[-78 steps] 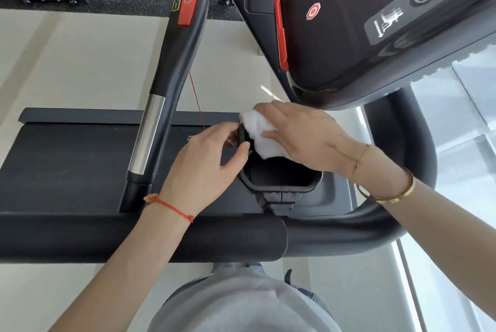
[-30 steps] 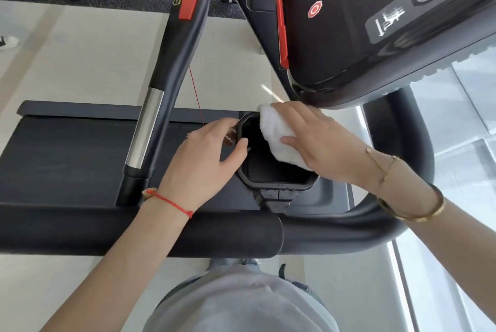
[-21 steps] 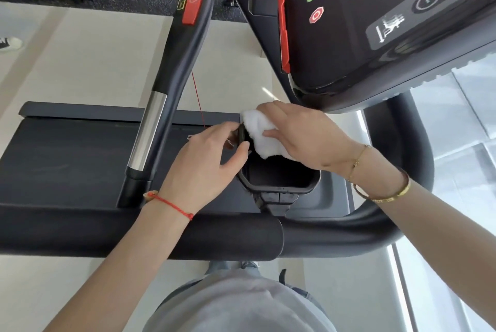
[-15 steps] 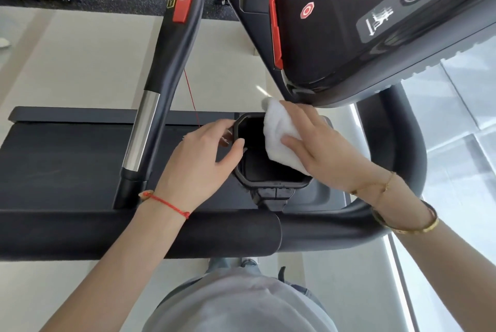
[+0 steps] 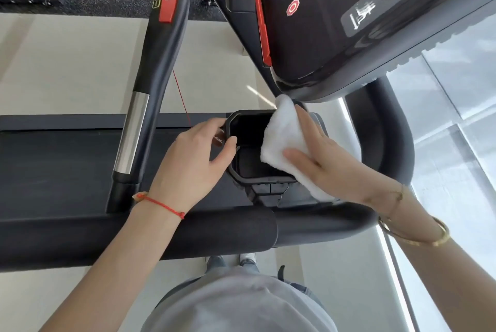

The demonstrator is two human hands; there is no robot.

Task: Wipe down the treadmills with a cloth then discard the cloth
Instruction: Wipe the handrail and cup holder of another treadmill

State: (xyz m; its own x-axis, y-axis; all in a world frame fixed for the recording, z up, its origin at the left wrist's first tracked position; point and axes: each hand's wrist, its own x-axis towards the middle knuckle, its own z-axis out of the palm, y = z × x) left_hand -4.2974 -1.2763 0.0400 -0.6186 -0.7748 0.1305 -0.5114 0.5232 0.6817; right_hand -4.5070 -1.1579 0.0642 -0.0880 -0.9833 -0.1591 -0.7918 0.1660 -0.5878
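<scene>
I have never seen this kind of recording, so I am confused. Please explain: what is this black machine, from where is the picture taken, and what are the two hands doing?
The picture comes from a camera worn on a person's head, looking down, so you see their own arms and grey shirt from above. The black machine is a treadmill: its console with the buttons is at the top right, its handrail with a red patch runs down on the left, and a padded front bar crosses below the arms. Between the hands is a black cup holder. The left hand grips the holder's left rim to steady it. The right hand presses a white cloth with mostly straight fingers, thumb on its lower edge, against the holder's right side. So the person is wiping it clean.
</scene>
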